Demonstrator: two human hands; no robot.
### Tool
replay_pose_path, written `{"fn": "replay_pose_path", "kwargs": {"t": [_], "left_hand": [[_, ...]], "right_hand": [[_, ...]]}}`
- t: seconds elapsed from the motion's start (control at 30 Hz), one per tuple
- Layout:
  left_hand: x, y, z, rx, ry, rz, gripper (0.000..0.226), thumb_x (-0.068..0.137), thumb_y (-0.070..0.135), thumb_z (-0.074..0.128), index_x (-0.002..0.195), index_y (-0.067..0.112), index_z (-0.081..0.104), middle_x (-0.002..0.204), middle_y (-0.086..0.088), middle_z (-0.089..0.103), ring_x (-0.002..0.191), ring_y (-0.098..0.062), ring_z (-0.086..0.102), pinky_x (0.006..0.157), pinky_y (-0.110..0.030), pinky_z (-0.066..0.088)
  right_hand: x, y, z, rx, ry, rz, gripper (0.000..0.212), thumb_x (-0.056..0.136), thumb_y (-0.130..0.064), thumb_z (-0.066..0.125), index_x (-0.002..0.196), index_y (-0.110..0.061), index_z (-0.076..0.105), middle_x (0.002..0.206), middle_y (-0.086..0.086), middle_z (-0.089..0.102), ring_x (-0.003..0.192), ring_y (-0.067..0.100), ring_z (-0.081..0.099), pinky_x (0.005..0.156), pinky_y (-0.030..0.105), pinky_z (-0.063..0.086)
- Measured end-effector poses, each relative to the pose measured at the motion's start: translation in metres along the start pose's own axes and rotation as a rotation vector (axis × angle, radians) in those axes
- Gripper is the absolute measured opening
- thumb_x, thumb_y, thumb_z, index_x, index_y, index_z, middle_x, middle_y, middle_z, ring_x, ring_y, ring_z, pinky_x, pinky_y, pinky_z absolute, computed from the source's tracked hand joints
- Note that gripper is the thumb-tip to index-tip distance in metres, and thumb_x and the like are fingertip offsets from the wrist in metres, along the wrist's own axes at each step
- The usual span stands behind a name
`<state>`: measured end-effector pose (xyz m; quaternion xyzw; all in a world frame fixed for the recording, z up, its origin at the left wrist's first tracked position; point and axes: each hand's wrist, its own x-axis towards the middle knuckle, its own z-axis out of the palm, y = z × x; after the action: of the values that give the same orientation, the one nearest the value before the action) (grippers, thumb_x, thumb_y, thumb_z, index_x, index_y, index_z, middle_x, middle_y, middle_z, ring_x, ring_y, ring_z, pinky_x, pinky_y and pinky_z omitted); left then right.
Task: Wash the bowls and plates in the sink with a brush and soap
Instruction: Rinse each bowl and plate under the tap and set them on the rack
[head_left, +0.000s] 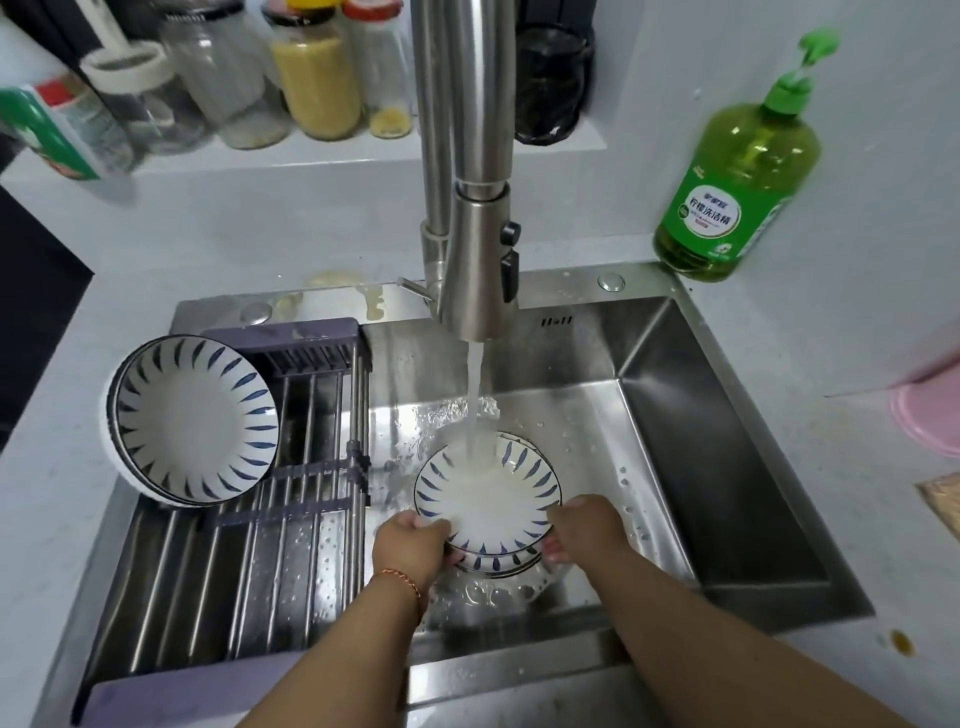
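- Your left hand (413, 540) and right hand (587, 527) grip the plates (488, 506) by opposite rims.
- Tap water fills the top plate in the sink (727, 467).
- Bowls (192, 415) lean on the rack (291, 499).

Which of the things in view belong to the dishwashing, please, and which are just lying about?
In the job: plates held by left hand and right hand, running faucet, sink, soap bottle, washed bowls on drying rack.

Lying about: shelf jars, pink lid.
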<state>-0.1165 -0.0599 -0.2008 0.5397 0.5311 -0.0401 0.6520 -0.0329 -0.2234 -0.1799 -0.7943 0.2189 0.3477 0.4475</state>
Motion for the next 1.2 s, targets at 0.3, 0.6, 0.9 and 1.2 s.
{"fn": "replay_pose_path", "kwargs": {"t": [0.3, 0.6, 0.9, 1.2], "left_hand": [[-0.025, 0.014, -0.01, -0.297, -0.195, -0.175, 0.026, 0.081, -0.016, 0.043, 0.098, 0.0, 0.055, 0.098, -0.02, 0.061, 0.075, -0.032, 0.066, 0.062, -0.036, 0.058], [-0.051, 0.034, -0.029, -0.287, -0.252, -0.035, 0.065, 0.075, -0.011, 0.038, 0.128, 0.024, 0.052, 0.126, -0.01, 0.056, 0.092, -0.034, 0.063, 0.08, -0.057, 0.055], [-0.078, 0.051, -0.029, -0.325, -0.241, 0.154, 0.029, 0.103, 0.046, 0.029, 0.11, 0.033, 0.054, 0.106, -0.003, 0.069, 0.082, -0.022, 0.068, 0.045, -0.029, 0.05], [-0.081, 0.056, -0.033, -0.317, -0.318, 0.185, 0.041, 0.101, 0.052, 0.029, 0.122, 0.028, 0.056, 0.107, -0.005, 0.073, 0.097, -0.031, 0.07, 0.082, -0.057, 0.054]], "right_hand": [[-0.021, -0.004, -0.01, 0.122, 0.051, -0.223, 0.017, 0.087, -0.002, 0.056, 0.07, 0.003, 0.054, 0.07, 0.02, 0.068, 0.057, 0.035, 0.069, 0.066, 0.053, 0.058], [-0.054, -0.005, -0.017, -0.672, 0.311, -0.803, 0.018, 0.083, -0.03, 0.057, 0.097, -0.02, 0.062, 0.105, -0.005, 0.062, 0.104, 0.017, 0.055, 0.09, 0.025, 0.042], [-0.113, -0.017, 0.02, -0.739, -0.427, -0.955, 0.047, 0.104, -0.038, 0.021, 0.147, -0.025, 0.033, 0.156, -0.015, 0.023, 0.142, -0.005, 0.008, 0.117, 0.021, -0.004], [-0.067, -0.079, 0.034, -1.09, -0.254, -1.05, 0.053, 0.102, -0.042, 0.015, 0.151, -0.033, -0.003, 0.157, -0.012, -0.015, 0.145, 0.01, -0.017, 0.119, 0.044, -0.008]]}}
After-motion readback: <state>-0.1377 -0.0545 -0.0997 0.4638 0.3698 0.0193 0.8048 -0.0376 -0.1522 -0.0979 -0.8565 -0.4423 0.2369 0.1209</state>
